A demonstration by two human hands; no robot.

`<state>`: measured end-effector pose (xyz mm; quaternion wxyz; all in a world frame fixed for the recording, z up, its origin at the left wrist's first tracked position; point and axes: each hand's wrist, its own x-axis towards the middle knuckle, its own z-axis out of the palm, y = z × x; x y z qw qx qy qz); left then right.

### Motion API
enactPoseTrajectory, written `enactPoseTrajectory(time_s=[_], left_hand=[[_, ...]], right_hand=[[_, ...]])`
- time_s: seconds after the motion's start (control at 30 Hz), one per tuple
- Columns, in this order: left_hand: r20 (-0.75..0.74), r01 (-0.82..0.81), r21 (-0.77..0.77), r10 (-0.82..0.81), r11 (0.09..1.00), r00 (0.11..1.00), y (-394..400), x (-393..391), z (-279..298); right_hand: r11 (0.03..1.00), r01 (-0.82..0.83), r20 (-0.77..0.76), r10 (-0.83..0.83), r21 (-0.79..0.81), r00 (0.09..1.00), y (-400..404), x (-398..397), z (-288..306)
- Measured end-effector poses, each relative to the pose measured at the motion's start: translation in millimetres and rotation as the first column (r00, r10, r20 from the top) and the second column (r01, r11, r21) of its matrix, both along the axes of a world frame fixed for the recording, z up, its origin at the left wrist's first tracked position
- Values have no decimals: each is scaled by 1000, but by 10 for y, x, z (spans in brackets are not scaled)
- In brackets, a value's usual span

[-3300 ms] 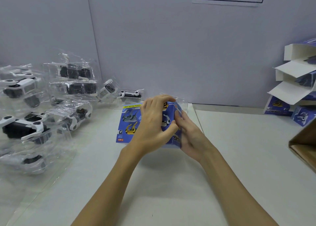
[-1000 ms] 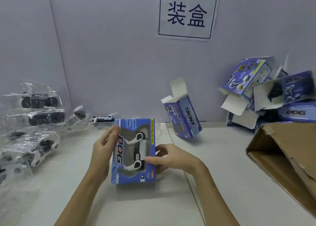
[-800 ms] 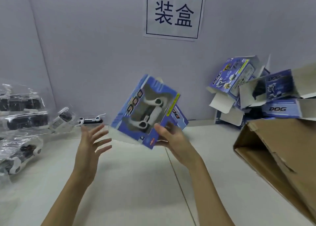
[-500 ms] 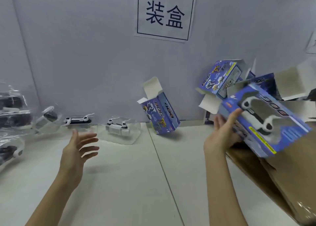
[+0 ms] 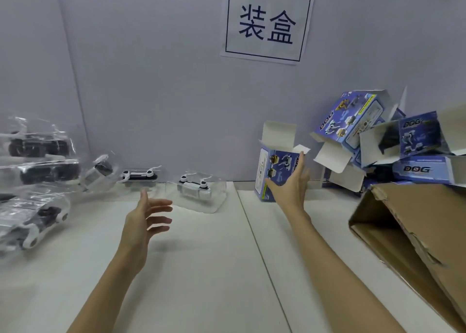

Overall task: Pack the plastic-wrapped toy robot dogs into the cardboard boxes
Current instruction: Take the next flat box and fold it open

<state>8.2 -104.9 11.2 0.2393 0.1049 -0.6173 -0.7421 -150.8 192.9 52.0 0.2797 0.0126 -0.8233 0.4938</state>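
**Right hand at the open box, left hand short of the nearest wrapped dog**

The right hand, fingers straight and spread, holds nothing; its palm faces the open blue box, which stands upright on end with its top flaps raised, long axis vertical. Whether the fingertips touch the box cannot be told. The left hand hangs open, fingers loosely spread, above the white table. The nearest wrapped dog lies ahead and slightly right of the left hand, just left of the table seam, long axis across the view; it sits between the 2 hands, nearer the left. A judgement: the right hand takes the box, the left hand the dog.

More wrapped dogs are heaped at far left. A pile of empty blue boxes leans against the grey wall at right, above a brown shipping carton lying tilted on its side. A paper sign hangs on the wall.
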Motion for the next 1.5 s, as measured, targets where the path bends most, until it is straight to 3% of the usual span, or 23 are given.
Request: enactPoseTrajectory(time_s=[0.1, 0.17, 0.27, 0.37, 0.5, 0.63, 0.7, 0.77, 0.83, 0.9, 0.97, 1.07, 1.17, 1.27, 1.33, 1.5], left_hand=[[2, -8, 7, 8, 1000, 1000, -9, -25, -15], [-1, -3, 5, 3, 1000, 1000, 8, -47, -16], [3, 10, -13, -10, 1000, 1000, 43, -60, -9], [3, 25, -13, -25, 1000, 1000, 56, -53, 1], [27, 12, -24, -12, 1000, 1000, 65, -10, 8], [14, 3, -114, -2, 994, 1000, 151, 28, 32], [0, 0, -194, 0, 981, 1000, 217, 38, 21], [2, -3, -296, 4, 955, 1000, 243, 42, 11], [3, 10, -316, -10, 949, 1000, 235, 56, 47], [-7, 69, -203, -72, 977, 997, 214, 63, 88], [25, 206, -53, -205, 977, 978, 233, 69, 122], [0, 377, 95, -378, 921, 926, 335, 84, 100], [-114, 303, 167, -287, 938, 951, 363, 95, 108], [-204, 216, 108, -191, 970, 960, 349, 111, 154], [-249, 201, 38, -186, 979, 951, 381, 124, 174], [-275, 186, -15, -183, 982, 944, 427, 164, 186]], right_hand=[[933, 109, 12, -120, 342, 993, 63, -245, 32], [917, 46, 55, -74, 397, 996, 88, -399, 54], [959, -44, 103, 16, 280, 995, 23, -508, 24], [981, 66, -1, -67, 183, 998, -103, -437, -50], [975, 107, -128, -83, 193, 988, -218, -132, -148], [999, -39, -257, 47, 35, 965, -346, 242, -194], [979, -193, -317, 164, -62, 934, -393, 440, -159], [845, -468, -309, 387, -257, 869, -415, 614, -102], [626, -620, -197, 610, -473, 767, -429, 730, -66], [425, -640, -121, 767, -640, 630, -438, 825, -100], [323, -643, -62, 863, -694, 501, -484, 924, -152], [423, -652, 106, 878, -629, 468, -650, 1023, -222], [560, -707, 12, 788, -432, 616, -741, 1050, -198], [570, -752, -127, 762, -331, 634, -778, 1130, -123], [555, -778, -139, 781, -296, 610, -845, 1232, -102], [632, -761, -188, 737, -151, 649, -930, 1341, -137]])
